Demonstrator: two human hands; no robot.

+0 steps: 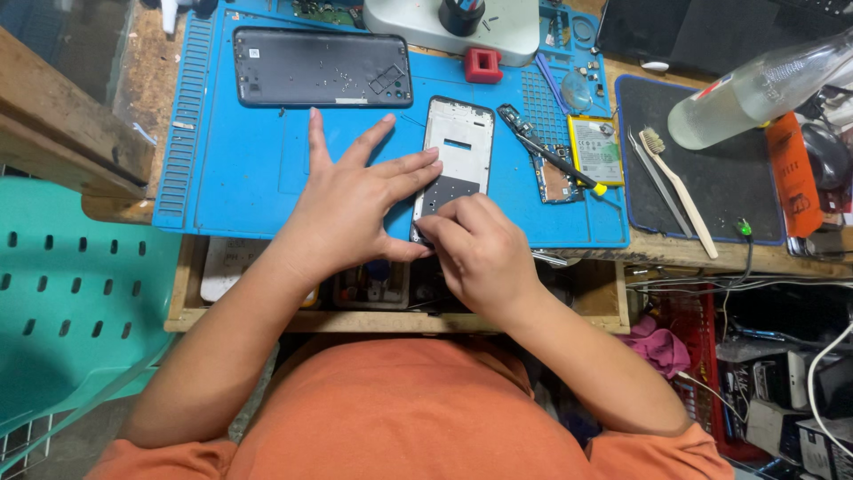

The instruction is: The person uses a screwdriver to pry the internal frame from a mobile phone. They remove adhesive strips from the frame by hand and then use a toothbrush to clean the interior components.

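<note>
Head view: a white phone frame lies upright on the blue mat atop the counter. The left hand has its grip spread wide, fingers splayed flat on the mat, fingertips touching the frame's left edge. The right hand has its grip pressed together at the frame's lower end, covering that corner; whether it pinches anything cannot be told. A dark phone back cover lies beyond the left hand, a circuit board and battery right of the frame.
</note>
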